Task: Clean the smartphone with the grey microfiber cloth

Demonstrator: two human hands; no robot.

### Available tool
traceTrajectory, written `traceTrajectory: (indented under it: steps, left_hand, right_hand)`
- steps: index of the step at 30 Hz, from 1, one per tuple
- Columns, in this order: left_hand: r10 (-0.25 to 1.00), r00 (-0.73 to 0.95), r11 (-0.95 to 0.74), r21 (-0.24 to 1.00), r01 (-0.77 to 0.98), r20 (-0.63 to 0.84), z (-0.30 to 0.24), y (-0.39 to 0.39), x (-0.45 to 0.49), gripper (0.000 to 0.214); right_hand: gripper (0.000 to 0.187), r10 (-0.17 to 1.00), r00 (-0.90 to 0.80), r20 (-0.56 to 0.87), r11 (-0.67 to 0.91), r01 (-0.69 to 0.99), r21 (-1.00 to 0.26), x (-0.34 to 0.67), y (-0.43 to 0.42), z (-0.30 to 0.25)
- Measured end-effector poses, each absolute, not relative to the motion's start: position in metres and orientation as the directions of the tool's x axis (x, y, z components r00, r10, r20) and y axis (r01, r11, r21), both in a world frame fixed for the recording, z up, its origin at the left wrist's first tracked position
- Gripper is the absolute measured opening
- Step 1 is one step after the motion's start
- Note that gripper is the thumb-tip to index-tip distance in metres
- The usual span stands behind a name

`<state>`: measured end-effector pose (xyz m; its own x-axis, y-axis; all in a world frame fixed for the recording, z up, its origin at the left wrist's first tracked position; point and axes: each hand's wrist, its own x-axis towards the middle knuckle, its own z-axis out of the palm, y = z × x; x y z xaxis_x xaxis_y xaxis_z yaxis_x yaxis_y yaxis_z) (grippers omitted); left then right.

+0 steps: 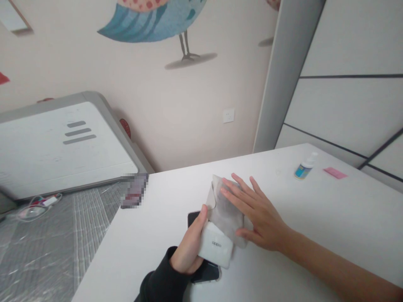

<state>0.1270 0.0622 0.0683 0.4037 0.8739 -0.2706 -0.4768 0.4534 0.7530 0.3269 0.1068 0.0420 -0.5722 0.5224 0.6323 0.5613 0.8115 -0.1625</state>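
Grey cloth [225,209], creased, lying against the white table [315,235] under the right hand [260,214]: hand open, fingers spread flat on top. Left hand [189,247], dark sleeve [162,277] at the wrist, closed in a firm grip around a small white case [215,247] printed "oppo", case edge touching the cloth. Black smartphone [206,272] flat on the table beneath the left hand, partly hidden by hand and case. Farther along the table, well apart from both hands, small spray bottle [304,167] with blue label, just beyond it a pink slip [335,173].
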Motion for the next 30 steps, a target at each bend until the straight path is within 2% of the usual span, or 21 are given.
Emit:
traceTrajectory:
  steps: [2,5,10,13,16,20,24,26,30]
  left_hand:
    - [0.9,0.352,0.401,0.804,-0.439,-0.257,0.064,0.061,0.127,0.056]
    - [0.904,0.341,0.38,0.853,-0.359,-0.259,0.061,0.06,0.129,0.046]
    - [0.896,0.334,0.365,0.914,-0.176,-0.293,0.061,0.059,0.13,0.055]
    - [0.864,0.368,0.391,0.919,-0.061,-0.343,0.059,0.06,0.127,0.063]
    - [0.822,0.442,0.426,0.903,-0.058,-0.359,0.061,0.06,0.126,0.065]
    - [0.761,0.523,0.519,0.844,-0.136,-0.384,0.065,0.058,0.129,0.071]
    - [0.788,0.492,0.503,0.847,-0.17,-0.369,0.063,0.056,0.13,0.074]
    - [0.798,0.49,0.488,0.853,-0.185,-0.351,0.061,0.055,0.13,0.076]
    - [0.779,0.533,0.488,0.853,-0.184,-0.33,0.06,0.055,0.13,0.07]
  right_hand:
    - [0.068,0.577,-0.445,0.685,0.772,0.572,-0.278,0.327,0.106,0.041]
    - [0.052,0.677,-0.315,0.665,0.698,0.563,-0.443,0.324,0.106,0.04]
    - [0.049,0.783,-0.254,0.568,0.607,0.513,-0.608,0.319,0.106,0.039]
    - [0.041,0.874,-0.261,0.41,0.486,0.498,-0.718,0.318,0.104,0.043]
    - [0.044,0.938,-0.261,0.228,0.329,0.466,-0.822,0.318,0.103,0.048]
    - [0.048,0.95,-0.239,0.201,0.289,0.428,-0.856,0.318,0.104,0.051]
    - [0.04,0.947,-0.26,0.189,0.299,0.501,-0.812,0.316,0.103,0.05]
    - [0.043,0.951,-0.247,0.188,0.295,0.537,-0.79,0.315,0.102,0.05]
    - [0.046,0.958,-0.212,0.191,0.275,0.509,-0.815,0.315,0.103,0.049]
